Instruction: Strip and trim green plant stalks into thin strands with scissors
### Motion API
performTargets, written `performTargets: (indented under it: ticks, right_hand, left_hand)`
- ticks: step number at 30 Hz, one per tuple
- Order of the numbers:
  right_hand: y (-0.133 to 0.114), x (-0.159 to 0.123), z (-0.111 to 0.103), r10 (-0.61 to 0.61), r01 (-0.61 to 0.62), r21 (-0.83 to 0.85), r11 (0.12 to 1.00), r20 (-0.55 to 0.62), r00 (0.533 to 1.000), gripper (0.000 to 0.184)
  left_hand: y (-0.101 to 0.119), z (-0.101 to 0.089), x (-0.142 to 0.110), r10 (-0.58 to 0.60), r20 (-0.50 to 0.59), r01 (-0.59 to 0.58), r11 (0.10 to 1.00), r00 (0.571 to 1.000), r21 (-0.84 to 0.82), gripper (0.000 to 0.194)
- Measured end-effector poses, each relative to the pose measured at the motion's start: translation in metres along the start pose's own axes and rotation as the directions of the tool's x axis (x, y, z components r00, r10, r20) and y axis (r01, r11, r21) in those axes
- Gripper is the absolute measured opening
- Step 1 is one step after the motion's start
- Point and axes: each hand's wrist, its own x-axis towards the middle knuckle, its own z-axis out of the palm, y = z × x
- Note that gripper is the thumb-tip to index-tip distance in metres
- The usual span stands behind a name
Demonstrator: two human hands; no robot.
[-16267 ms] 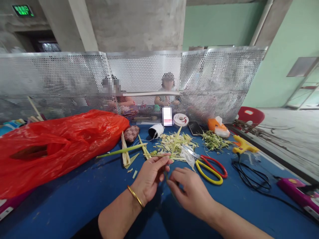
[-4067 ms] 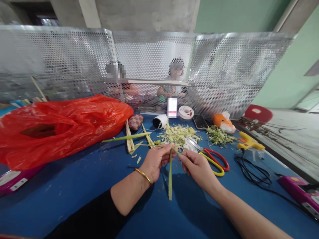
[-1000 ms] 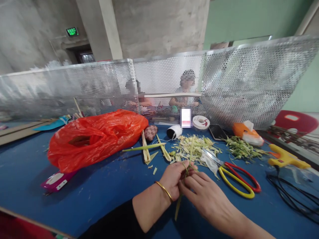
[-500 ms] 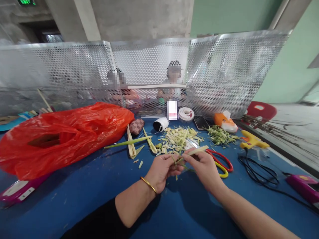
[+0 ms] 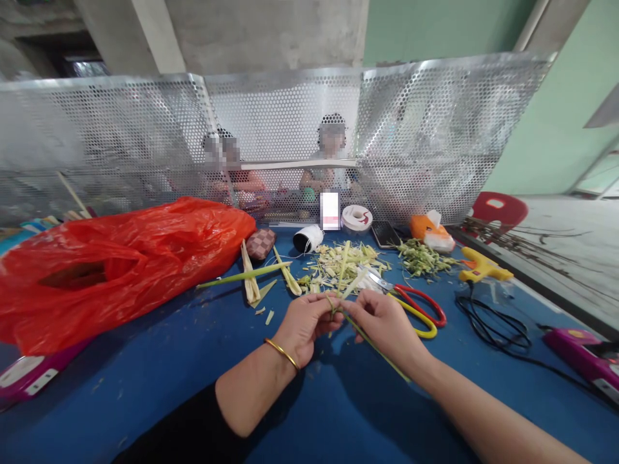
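Well short of the far edge of the bench [image 5: 333, 412], the left hand [image 5: 304, 322] was curled with thumb bent toward forefinger, fingertips just beside those of the right hand [image 5: 385, 323], which pinched likewise, back turned up, while the left forearm [image 5: 256, 390] and right forearm [image 5: 476, 396] slanted inward

Pale green on the leaf strip [image 5: 380, 350], deep blue across the table [image 5: 159, 399], and a flash of gold from the bangle [image 5: 283, 353]! Scissors [image 5: 403, 290] in red and yellow, bag [image 5: 159, 238] blazing red, pouch [image 5: 262, 244] in brownish-pink checks!
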Motion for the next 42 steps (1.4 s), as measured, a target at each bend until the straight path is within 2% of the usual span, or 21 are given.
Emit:
performTargets:
  ticks: [2,3,6,11,13,15,17,19,23,25,29,32,39,42]
  right_hand:
    - [-0.005,-0.005,-0.004,-0.175,0.184,-0.118,0.976,0.086,0.981,0.020]
    - [-0.008,-0.006,-0.006,-0.267,0.286,-0.151,0.946,0.136,0.954,0.015]
    - [-0.015,-0.007,-0.012,-0.465,0.509,-0.203,0.837,0.228,0.856,0.022]
    - [-0.016,-0.003,-0.017,-0.588,0.662,-0.391,0.639,0.307,0.749,0.024]
    - [-0.015,-0.002,-0.017,-0.653,0.702,-0.454,0.548,0.292,0.699,0.023]
    - [-0.015,-0.002,-0.017,-0.698,0.701,-0.491,0.517,0.233,0.678,0.021]
    - [-0.015,-0.001,-0.017,-0.711,0.674,-0.493,0.550,0.146,0.688,0.017]
    - [-0.014,0.001,-0.017,-0.687,0.641,-0.453,0.620,0.080,0.722,0.013]
    - [-0.011,0.004,-0.015,-0.576,0.561,-0.295,0.773,0.044,0.817,0.011]
    - [-0.009,0.004,-0.014,-0.534,0.522,-0.239,0.819,0.017,0.845,0.012]
    - [-0.008,0.002,-0.014,-0.525,0.491,-0.263,0.831,-0.079,0.847,0.010]
    - [-0.009,0.000,-0.013,-0.500,0.436,-0.328,0.838,-0.141,0.855,0.008]
    - [-0.008,-0.002,-0.009,-0.391,0.292,-0.341,0.894,-0.273,0.879,0.007]
    - [-0.006,0.000,-0.006,-0.343,0.250,-0.309,0.918,-0.297,0.891,0.016]
  left_hand:
    - [0.002,-0.001,0.001,0.017,-0.017,-0.017,1.000,1.000,0.000,0.012]
    - [0.003,-0.001,0.001,0.024,-0.016,-0.024,1.000,1.000,0.005,0.012]
    - [0.004,-0.003,0.003,0.047,-0.012,-0.047,0.999,0.999,0.024,0.010]
    - [0.002,-0.005,0.005,0.099,-0.013,-0.097,0.991,0.995,0.089,0.014]
    - [0.000,-0.004,0.005,0.103,0.023,-0.105,0.987,0.994,0.126,0.016]
    - [-0.002,-0.003,0.003,0.099,0.064,-0.108,0.982,0.993,0.155,0.015]
    - [-0.002,-0.001,0.001,0.094,0.099,-0.112,0.974,0.991,0.199,0.012]
    - [-0.001,0.000,-0.002,0.088,0.132,-0.119,0.960,0.987,0.254,0.010]
    - [0.001,0.000,-0.005,0.077,0.217,-0.143,0.941,0.973,0.308,0.018]
    - [0.001,-0.002,-0.005,0.061,0.256,-0.139,0.945,0.965,0.298,0.021]
    - [0.003,-0.004,-0.004,0.013,0.310,-0.096,0.962,0.951,0.254,0.024]
    - [0.004,-0.002,-0.005,0.025,0.317,-0.106,0.966,0.948,0.238,0.019]
    - [0.000,0.001,-0.007,0.125,0.363,-0.215,0.952,0.923,0.219,0.018]
    - [-0.005,0.002,-0.006,0.191,0.304,-0.272,0.929,0.933,0.251,0.013]
